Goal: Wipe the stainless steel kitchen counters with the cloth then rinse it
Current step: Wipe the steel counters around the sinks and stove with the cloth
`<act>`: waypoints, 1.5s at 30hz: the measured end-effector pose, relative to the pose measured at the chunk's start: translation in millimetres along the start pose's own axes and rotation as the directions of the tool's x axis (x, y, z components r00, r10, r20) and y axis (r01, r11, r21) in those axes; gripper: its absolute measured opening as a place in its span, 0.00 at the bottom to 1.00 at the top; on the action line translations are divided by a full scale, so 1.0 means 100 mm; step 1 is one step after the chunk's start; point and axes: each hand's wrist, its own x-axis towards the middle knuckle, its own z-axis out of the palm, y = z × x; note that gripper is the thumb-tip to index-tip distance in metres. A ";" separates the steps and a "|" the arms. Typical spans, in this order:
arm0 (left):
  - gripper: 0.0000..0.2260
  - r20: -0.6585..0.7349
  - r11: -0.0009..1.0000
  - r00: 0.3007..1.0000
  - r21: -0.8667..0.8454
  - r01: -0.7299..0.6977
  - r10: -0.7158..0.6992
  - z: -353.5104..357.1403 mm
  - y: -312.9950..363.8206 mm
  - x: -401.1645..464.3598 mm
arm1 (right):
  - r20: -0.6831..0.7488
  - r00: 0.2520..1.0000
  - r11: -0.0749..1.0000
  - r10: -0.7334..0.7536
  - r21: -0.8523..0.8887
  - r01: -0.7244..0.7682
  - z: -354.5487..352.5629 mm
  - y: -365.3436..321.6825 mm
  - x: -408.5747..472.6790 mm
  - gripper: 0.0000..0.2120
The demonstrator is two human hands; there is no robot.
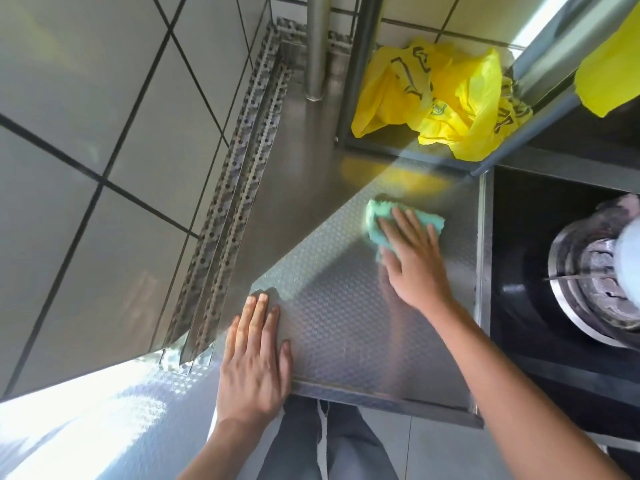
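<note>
- Now right hand (pixel 410 252) lies flat, fingers spread, pressing cloth (pixel 377 221) on counter (pixel 346 323).
- Left hand (pixel 254 355) flat, empty, bracing at 7 o'clock.
- Best: even pressure, overlapping strokes toward the 12 o'clock bag (pixel 440 95).

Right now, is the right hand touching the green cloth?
Touching. The head view shows the right hand pressed flat on the cloth, fingers overlapping it with no gap, on the counter.

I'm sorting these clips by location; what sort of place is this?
Most likely a kitchen, perhaps a commercial one: an embossed stainless steel counter, a gas burner set into a black cooktop beside it, and a tiled wall behind.
</note>
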 end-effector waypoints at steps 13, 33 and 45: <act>0.25 -0.027 1.000 1.000 -0.009 -0.011 0.011 0.02 -0.01 0.01 | 0.120 0.924 0.931 -0.363 0.002 0.366 0.39 -0.64 -0.87 0.25; 0.24 -0.077 1.000 0.997 -0.014 0.006 -0.007 -0.09 0.08 0.01 | 0.102 0.978 0.983 -0.185 -0.005 0.186 0.37 -0.61 -1.59 0.25; 0.25 -0.096 1.000 0.995 -0.004 -0.006 0.005 -0.01 0.02 0.00 | -0.030 0.902 0.902 0.431 0.016 -0.431 0.11 -0.03 -0.73 0.26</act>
